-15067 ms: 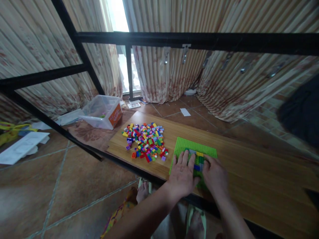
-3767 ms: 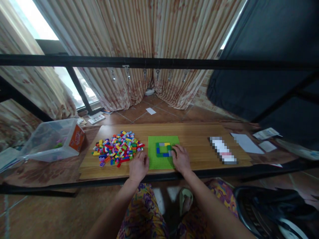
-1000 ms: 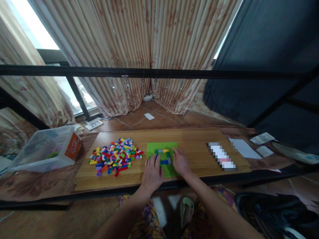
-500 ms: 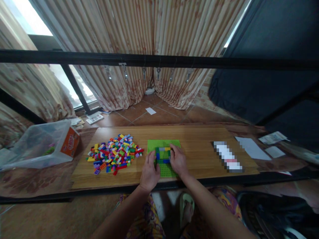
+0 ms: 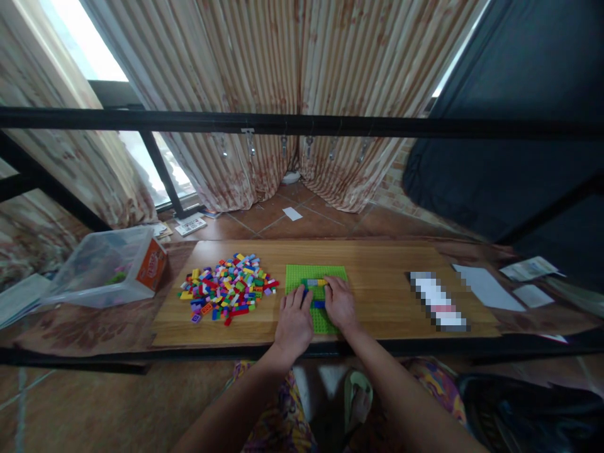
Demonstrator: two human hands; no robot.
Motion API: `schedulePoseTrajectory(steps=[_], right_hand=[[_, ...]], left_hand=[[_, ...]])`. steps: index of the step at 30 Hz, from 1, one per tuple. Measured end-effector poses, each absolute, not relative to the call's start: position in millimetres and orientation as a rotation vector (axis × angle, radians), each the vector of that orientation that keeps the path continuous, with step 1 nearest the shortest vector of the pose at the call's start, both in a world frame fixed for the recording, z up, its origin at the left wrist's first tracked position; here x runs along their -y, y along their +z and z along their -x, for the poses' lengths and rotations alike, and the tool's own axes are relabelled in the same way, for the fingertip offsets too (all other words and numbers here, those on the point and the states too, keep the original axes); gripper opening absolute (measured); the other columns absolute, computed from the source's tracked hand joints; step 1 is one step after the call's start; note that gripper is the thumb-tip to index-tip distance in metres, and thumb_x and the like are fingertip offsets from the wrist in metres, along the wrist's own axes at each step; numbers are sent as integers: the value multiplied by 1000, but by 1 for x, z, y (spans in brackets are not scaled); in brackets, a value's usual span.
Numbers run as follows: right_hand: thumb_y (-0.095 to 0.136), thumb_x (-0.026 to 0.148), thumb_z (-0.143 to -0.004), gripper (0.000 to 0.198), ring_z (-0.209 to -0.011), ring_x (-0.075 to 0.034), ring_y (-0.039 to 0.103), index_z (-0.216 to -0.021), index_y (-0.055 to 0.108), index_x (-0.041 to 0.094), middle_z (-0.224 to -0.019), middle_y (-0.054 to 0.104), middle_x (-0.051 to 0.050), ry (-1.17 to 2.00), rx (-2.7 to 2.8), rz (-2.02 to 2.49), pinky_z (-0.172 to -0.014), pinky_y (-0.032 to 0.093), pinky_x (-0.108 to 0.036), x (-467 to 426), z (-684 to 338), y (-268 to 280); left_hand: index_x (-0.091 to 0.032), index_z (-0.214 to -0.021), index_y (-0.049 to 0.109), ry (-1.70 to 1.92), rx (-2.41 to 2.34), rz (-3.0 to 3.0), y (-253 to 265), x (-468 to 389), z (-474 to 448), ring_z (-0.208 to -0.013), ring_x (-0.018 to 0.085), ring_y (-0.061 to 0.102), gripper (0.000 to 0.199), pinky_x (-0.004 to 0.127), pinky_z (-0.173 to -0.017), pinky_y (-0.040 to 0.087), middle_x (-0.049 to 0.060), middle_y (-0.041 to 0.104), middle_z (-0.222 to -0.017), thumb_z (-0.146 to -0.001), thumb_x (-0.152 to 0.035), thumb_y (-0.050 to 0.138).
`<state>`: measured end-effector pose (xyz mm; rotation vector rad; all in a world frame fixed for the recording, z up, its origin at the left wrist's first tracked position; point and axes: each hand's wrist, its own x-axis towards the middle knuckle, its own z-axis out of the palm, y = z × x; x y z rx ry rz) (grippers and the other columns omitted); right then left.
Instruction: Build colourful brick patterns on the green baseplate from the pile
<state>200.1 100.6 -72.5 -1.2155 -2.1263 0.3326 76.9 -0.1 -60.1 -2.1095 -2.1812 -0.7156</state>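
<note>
A green studded baseplate (image 5: 293, 271) lies on the wooden board, bearing a low rectangle of toy building bricks (image 5: 313, 282) in green, grey, yellow and blue. My left hand (image 5: 294, 321) covers the rectangle's left side, its fingers bent together over the bricks there. Around the right side, my right hand (image 5: 340, 304) is closed, with fingertips by the yellow end of the far row. Both hands hide parts of the side rows. A blue brick row (image 5: 319, 304) shows between them.
Left of the baseplate is a heap of loose coloured bricks (image 5: 231, 283). A clear plastic box (image 5: 101, 264) with an orange label stands further left. On the right are a blurred-out flat item (image 5: 438, 302) and white paper sheets (image 5: 488, 287). A dark rail (image 5: 302, 124) crosses beyond the board.
My left hand has moved from beside the rectangle's left side to over it, covering its bricks. My right hand stays at the right side. The camera view has shifted slightly.
</note>
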Motion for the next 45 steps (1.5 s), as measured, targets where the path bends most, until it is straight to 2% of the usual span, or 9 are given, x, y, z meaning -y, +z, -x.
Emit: schedulePoseTrajectory(steps=[4, 16, 23, 30, 38, 45], right_hand=[[33, 18, -90, 37, -108, -23, 52, -113, 62, 15, -111, 62, -12, 311, 2140, 1216, -96, 42, -41, -101, -199, -74], [34, 15, -89, 36, -105, -23, 52, -111, 63, 15, -108, 63, -12, 278, 2153, 1215, -94, 42, -39, -102, -198, -73], [35, 15, -88, 35, -104, -24, 53, -109, 63, 16, -105, 63, -12, 281, 2138, 1185, -92, 43, -40, -102, -198, -73], [36, 16, -87, 35, -106, -24, 52, -112, 62, 15, -109, 62, -13, 282, 2107, 1206, -94, 42, -42, -101, -198, -73], [35, 16, -89, 36, -106, -23, 51, -111, 64, 15, -110, 61, -12, 241, 2147, 1219, -93, 43, -39, -100, -197, -70], [37, 16, -88, 34, -105, -23, 52, -110, 64, 16, -109, 61, -11, 267, 2133, 1223, -93, 44, -38, -99, -196, -67]], left_hand=[[-15, -139, 38, -662, 2190, 2083, -61, -1, -78, -125, 27, 44, 54, 47, -102, 37, 12, 47, -141, -85, -11, 41], [-15, -141, 37, -490, 2228, 2156, -44, -7, -76, -115, 28, 48, 60, 45, -99, 38, 12, 49, -138, -81, -16, 44], [-14, -143, 32, -618, 2183, 2272, -39, -9, -63, -111, 27, 50, 66, 42, -97, 39, 12, 54, -128, -78, -18, 48], [-12, -144, 27, -745, 2205, 2227, -49, -9, -59, -123, 28, 44, 69, 43, -105, 32, 15, 46, -139, -79, -20, 49], [-14, -142, 31, -560, 2133, 2243, -50, -10, -61, -126, 32, 42, 73, 47, -102, 34, 15, 37, -147, -83, -51, 50], [-12, -141, 36, -505, 2145, 2225, -47, -10, -63, -125, 31, 42, 71, 46, -102, 34, 14, 37, -148, -84, -53, 48]])
